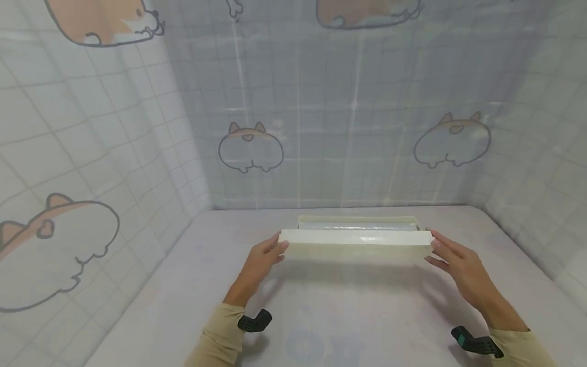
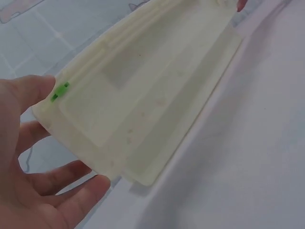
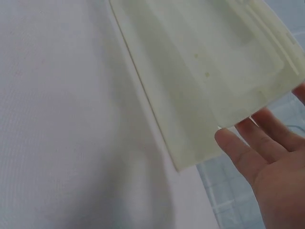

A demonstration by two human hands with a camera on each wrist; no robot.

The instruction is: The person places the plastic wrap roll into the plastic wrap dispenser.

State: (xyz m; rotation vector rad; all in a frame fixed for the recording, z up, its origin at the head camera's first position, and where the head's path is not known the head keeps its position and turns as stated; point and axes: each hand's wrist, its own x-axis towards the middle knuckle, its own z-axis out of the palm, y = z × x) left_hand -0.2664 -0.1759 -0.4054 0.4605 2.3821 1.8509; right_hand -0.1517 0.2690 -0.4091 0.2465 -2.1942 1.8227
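Observation:
A long white lid [image 1: 355, 237] spans the space between the two hands, level and above the table. My left hand [image 1: 257, 267] grips its left end, thumb near the top edge and other fingers below. At the opposite end my right hand [image 1: 468, 275] holds it between thumb and fingers. From beneath, the left wrist view shows the lid's hollow pale underside [image 2: 114, 90], with a small green piece [image 2: 60, 91] close to the left thumb. Behind the lid, partly hidden, stands a matching long box [image 1: 357, 219] with a shiny roll of clear film [image 1: 348, 226] inside.
The box rests on a white-covered table [image 1: 321, 316] near its far side. Sheets printed with grid lines and cartoon dogs [image 1: 250, 148] hang at the back and both sides. Dark bands [image 1: 255, 321] sit at both wrists.

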